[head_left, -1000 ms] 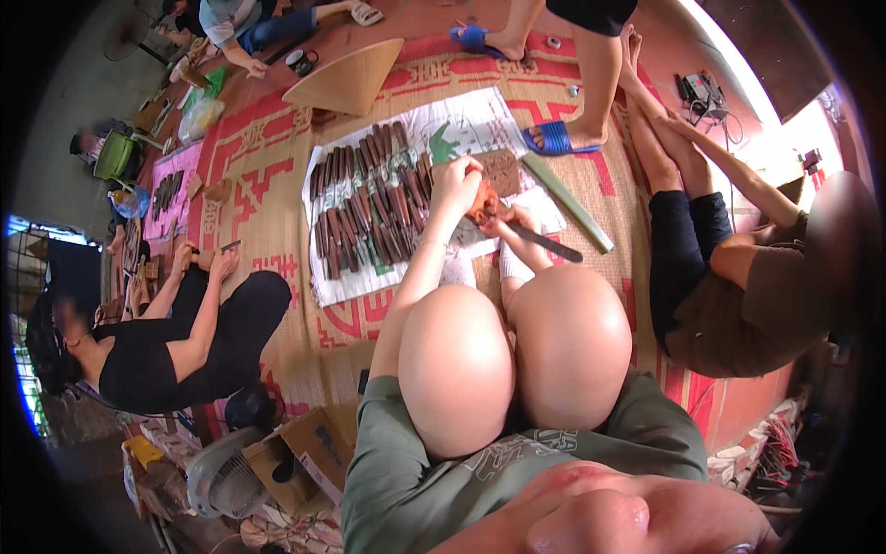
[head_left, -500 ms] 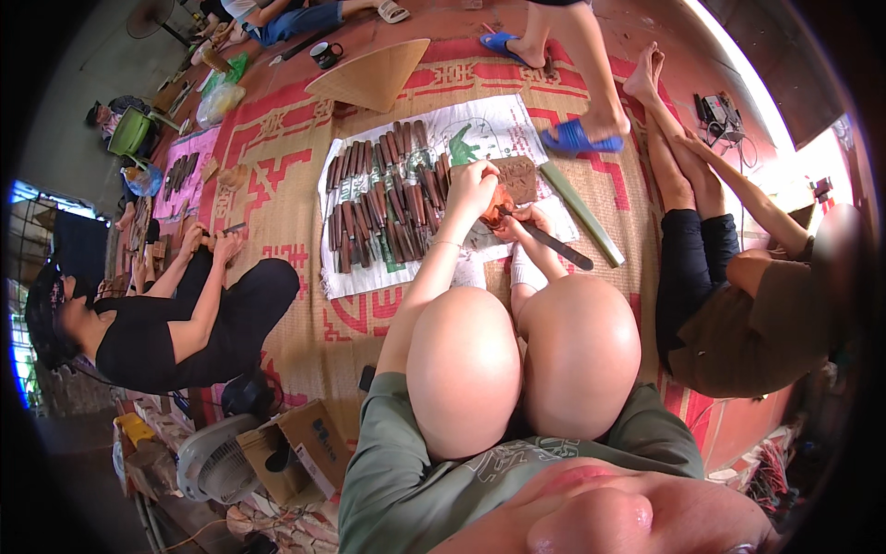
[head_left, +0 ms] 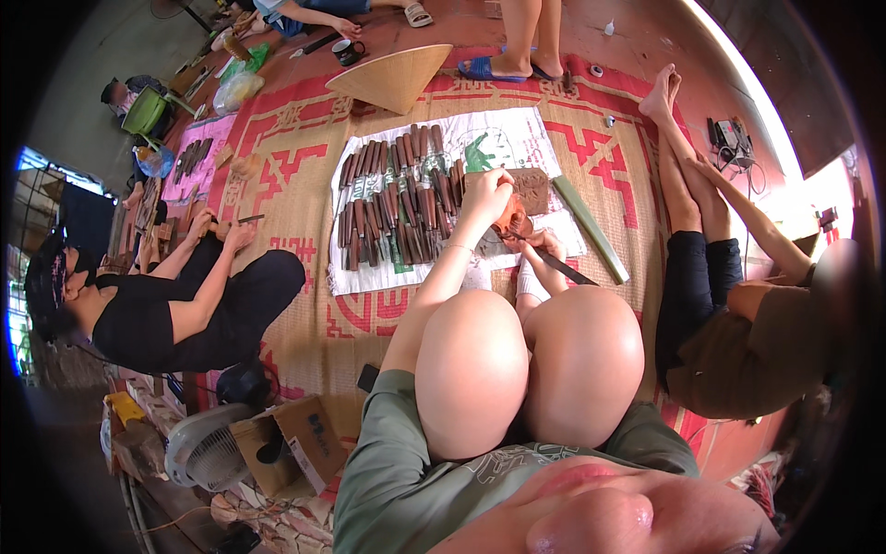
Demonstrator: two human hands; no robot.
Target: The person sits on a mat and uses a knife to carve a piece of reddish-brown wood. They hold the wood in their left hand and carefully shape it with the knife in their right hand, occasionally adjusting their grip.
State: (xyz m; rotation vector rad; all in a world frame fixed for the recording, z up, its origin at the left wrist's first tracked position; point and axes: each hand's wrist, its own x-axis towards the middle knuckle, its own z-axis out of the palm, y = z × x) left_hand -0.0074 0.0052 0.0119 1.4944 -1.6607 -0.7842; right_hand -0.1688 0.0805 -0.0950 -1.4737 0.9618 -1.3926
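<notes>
My left hand (head_left: 487, 197) is closed beside an orange-brown piece (head_left: 510, 218), its fingertips bent out of sight. What it holds, if anything, I cannot make out. Just nearer and to the right, my right hand (head_left: 548, 242) is closed round a long, dark, flat strip (head_left: 570, 270) like a blade or file. That strip slants from the orange-brown piece toward my right knee. A brown carved block (head_left: 529, 185) lies directly beyond my hands. To their left, several dark wooden chisel-like tools (head_left: 401, 198) lie in rows on a white printed sheet (head_left: 355, 277).
A green strip (head_left: 591, 229) lies along the sheet's right side. Beyond it stand a conical hat (head_left: 392, 78) and a dark mug (head_left: 348, 52). Co-workers sit left and right; another person stands ahead in blue sandals (head_left: 492, 70). A fan (head_left: 217, 452) and cardboard box (head_left: 291, 443) are behind left.
The person in blue sandals has stepped farther off, away from the sheet. Another person's hand now shows near the mug. My hands stay at the orange-brown piece, and the view has shifted slightly.
</notes>
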